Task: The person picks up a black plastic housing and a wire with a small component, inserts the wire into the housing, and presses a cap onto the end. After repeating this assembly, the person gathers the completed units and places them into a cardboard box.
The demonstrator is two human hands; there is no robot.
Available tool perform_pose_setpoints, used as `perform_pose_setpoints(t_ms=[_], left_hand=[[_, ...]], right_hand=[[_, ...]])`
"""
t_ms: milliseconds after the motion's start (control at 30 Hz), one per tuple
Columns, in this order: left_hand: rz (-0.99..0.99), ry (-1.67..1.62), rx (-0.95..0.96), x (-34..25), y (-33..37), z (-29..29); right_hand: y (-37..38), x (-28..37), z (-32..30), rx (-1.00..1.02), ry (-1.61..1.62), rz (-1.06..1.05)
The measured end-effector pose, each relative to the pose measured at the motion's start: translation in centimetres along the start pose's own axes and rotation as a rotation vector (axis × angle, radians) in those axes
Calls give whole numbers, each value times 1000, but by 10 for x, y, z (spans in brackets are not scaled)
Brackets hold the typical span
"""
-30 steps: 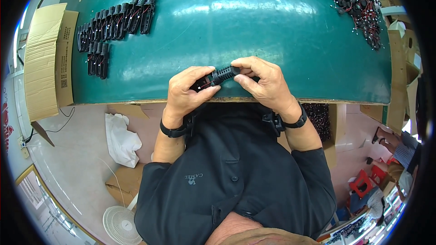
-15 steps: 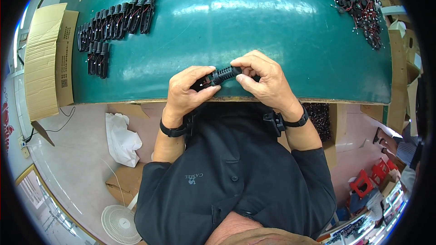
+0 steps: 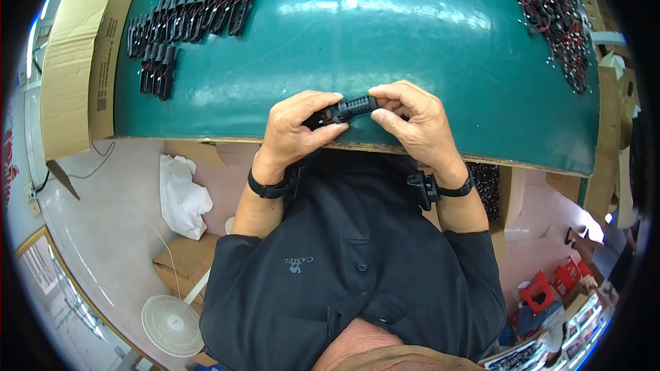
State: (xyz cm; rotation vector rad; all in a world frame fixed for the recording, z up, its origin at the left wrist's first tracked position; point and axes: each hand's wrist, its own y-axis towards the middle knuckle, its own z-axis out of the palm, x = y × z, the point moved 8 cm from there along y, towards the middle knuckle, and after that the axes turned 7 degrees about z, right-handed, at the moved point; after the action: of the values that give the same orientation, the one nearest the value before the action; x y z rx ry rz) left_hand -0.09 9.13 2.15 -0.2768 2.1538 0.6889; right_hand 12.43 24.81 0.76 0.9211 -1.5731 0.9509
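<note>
Over the near edge of the green table, both my hands hold one black plastic housing (image 3: 355,107) with a ribbed, spring-like end. My left hand (image 3: 294,124) grips its wider body between thumb and fingers, where a bit of red wire shows. At the ribbed end, my right hand (image 3: 412,118) pinches the tip with thumb and forefinger; its other fingers are curled. Several similar black housings (image 3: 189,14) with red wires lie in rows at the far left of the table. A pile of small round black parts with red wires (image 3: 543,14) covers the far right.
The green table (image 3: 385,48) has a worn near edge. An open cardboard box (image 3: 75,75) stands against its left side. Below are a white bag (image 3: 184,196), a white fan (image 3: 172,325) and, at the right, red stools (image 3: 538,291). A box of dark parts (image 3: 485,189) sits under the table.
My hands and the housing have shifted slightly right in the picture, while the whole view has tilted a little. The ribbed end is still between my right fingertips.
</note>
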Motion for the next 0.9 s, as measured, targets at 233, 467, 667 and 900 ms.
perform_pose_setpoints(t_ms=[233,467,667,900], left_hand=[[25,7,-4,-4,2,-1],[22,-8,17,-1,-1,1],[20,-24,42,0,-2,2],[59,-37,44,-3,0,2]], right_hand=[[0,-4,-1,-9,16,34],[1,-14,-1,9,55,98],[2,-16,1,32,116,131],[0,-27,4,80,285,212]])
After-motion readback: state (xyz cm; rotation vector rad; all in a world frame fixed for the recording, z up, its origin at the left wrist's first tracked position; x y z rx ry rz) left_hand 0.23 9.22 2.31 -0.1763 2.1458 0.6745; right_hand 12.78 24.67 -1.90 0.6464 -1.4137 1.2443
